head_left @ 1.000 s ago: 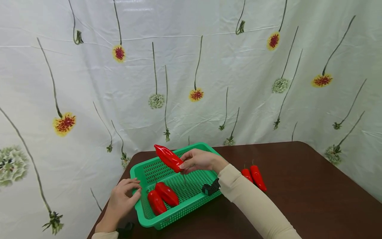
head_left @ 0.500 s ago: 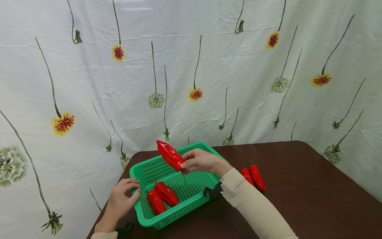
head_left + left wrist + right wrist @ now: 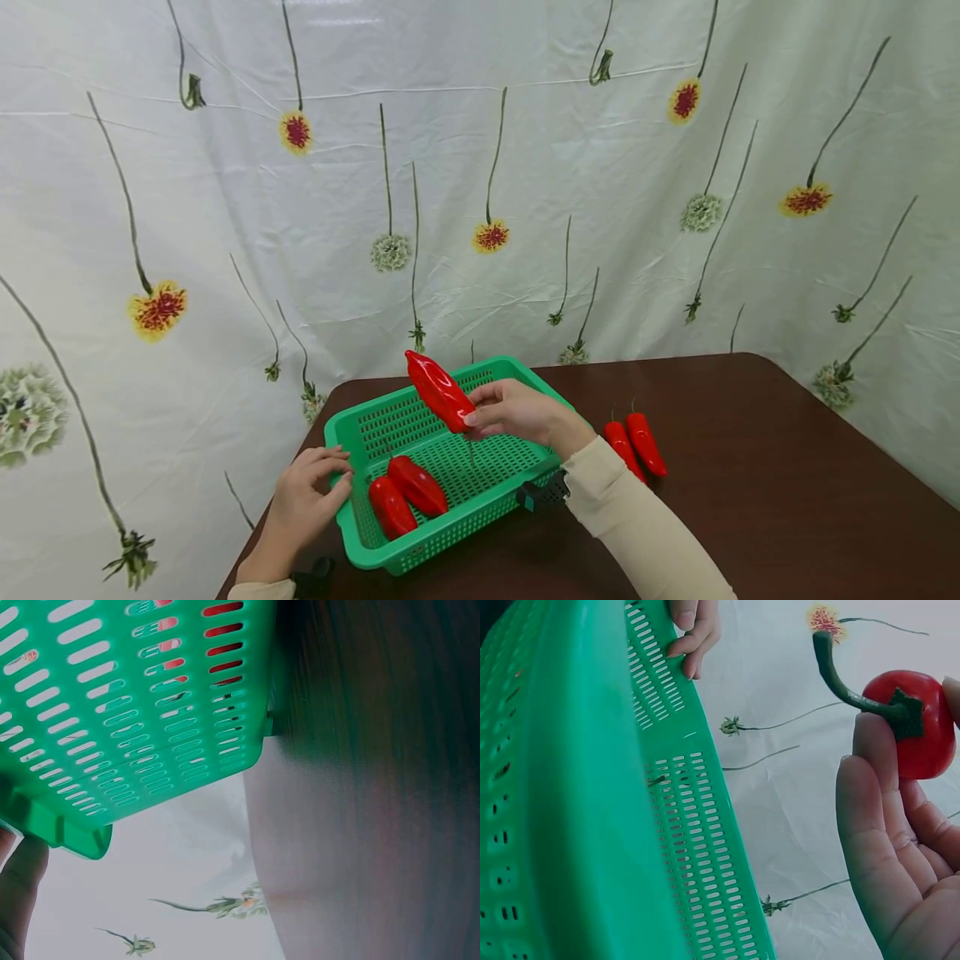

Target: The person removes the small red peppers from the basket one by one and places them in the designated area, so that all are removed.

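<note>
My right hand (image 3: 517, 412) pinches a glossy red pepper (image 3: 438, 390) near its stem end, above the green plastic basket (image 3: 420, 550). The pepper tilts, tip up and left; its curved dark green stem (image 3: 836, 679) shows in the right wrist view. My left hand (image 3: 311, 492) grips the basket's left rim, its fingers (image 3: 697, 637) curled over the edge. Two red peppers lie side by side inside the basket, one nearer the wall (image 3: 392, 507), the other pepper (image 3: 417, 486) beside it.
Right of the basket, two more red peppers, a left one (image 3: 622, 446) and a right one (image 3: 647, 444), lie on the dark brown table (image 3: 765, 483). A pale flower-printed cloth (image 3: 480, 167) hangs behind. Cameras are strapped to both wrists.
My right hand has drawn a little to the right with the pepper, whose tip has also risen slightly. The left hand stays on the rim, and the other peppers have not moved.
</note>
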Demonstrator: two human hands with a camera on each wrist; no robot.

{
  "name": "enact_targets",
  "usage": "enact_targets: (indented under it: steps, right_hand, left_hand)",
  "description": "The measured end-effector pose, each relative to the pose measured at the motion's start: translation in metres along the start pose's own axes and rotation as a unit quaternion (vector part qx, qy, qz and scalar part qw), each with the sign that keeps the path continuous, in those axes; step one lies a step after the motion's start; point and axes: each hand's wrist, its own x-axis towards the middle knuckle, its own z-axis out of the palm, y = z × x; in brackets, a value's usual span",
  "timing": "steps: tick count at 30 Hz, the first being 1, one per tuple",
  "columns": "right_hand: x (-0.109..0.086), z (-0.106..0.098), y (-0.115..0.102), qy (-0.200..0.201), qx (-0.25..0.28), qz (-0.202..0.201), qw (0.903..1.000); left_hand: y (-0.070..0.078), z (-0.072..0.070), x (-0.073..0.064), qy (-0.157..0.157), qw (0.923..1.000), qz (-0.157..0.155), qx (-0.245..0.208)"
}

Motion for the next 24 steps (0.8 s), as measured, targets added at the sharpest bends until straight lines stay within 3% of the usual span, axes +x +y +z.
enact_targets:
  steps: [24]
  right_hand:
    - [-0.018,0.0,0.022,-0.004,0.066,-0.034,0.9972]
  left_hand:
    - [0.001,0.0,0.002,0.004,0.9999,0.009,0.001]
